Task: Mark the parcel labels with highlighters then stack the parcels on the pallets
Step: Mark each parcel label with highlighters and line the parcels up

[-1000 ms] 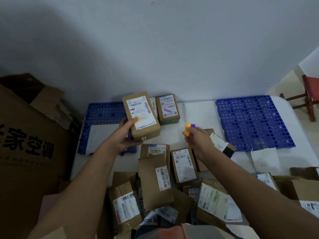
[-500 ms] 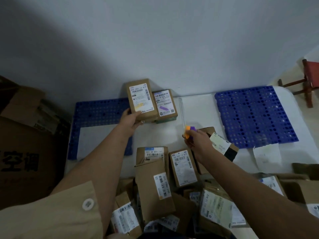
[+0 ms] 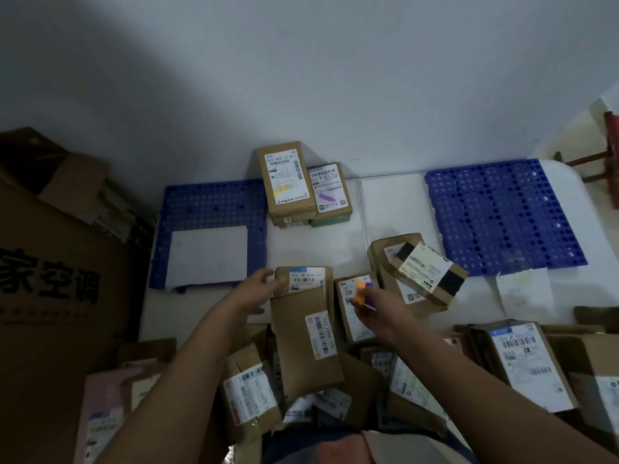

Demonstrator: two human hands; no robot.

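Overhead, two blue pallets (image 3: pixel 502 216) on the worktop (image 3: pixel 388 209), two marked parcels (image 3: pixel 288 182) stacked between, left hand (image 3: pixel 258 289) fingers spread loose at a parcel (image 3: pixel 306 279), right hand (image 3: pixel 375 304) pinching two highlighters (image 3: pixel 363 291).

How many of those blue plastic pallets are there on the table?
2. One blue pallet lies at the left by the wall, with a white sheet on it; the other blue pallet lies at the right, bare. Others may lie outside the view.
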